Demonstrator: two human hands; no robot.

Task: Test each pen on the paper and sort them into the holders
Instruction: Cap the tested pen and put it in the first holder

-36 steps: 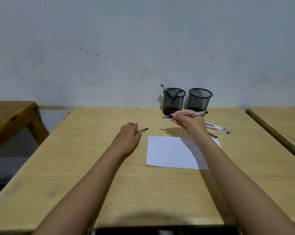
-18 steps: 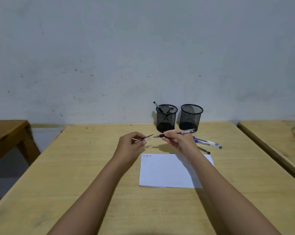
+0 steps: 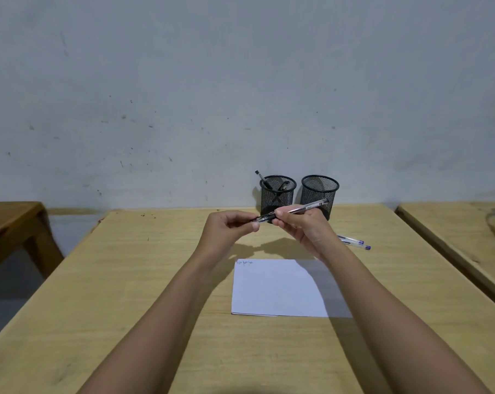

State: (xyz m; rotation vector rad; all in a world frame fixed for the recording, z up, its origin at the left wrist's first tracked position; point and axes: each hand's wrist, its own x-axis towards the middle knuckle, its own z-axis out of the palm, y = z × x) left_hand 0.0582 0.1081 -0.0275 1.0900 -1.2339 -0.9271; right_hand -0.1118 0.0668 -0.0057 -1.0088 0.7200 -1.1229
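Observation:
Above the table, my right hand (image 3: 307,230) grips a clear pen (image 3: 307,207) with a black grip, held level. My left hand (image 3: 230,227) pinches the pen's tip end, where a small cap meets it; my fingers hide most of the cap. Below the hands lies a white sheet of paper (image 3: 277,290) with small scribbles in its top left corner. Two black mesh holders stand at the wall. The left holder (image 3: 279,199) has pens in it. The right holder (image 3: 316,189) looks empty. Two blue-capped pens (image 3: 354,242) lie on the table right of my right wrist.
The wooden table (image 3: 127,280) runs up to a grey wall. A darker wooden bench (image 3: 10,220) stands to the left across a gap. Another wooden table (image 3: 453,231) sits close on the right, with a dark object at the frame's edge.
My left hand rose from the table with the small cap and moved right to the pen's tip. Both hands came together above the paper. The camera tilted upward.

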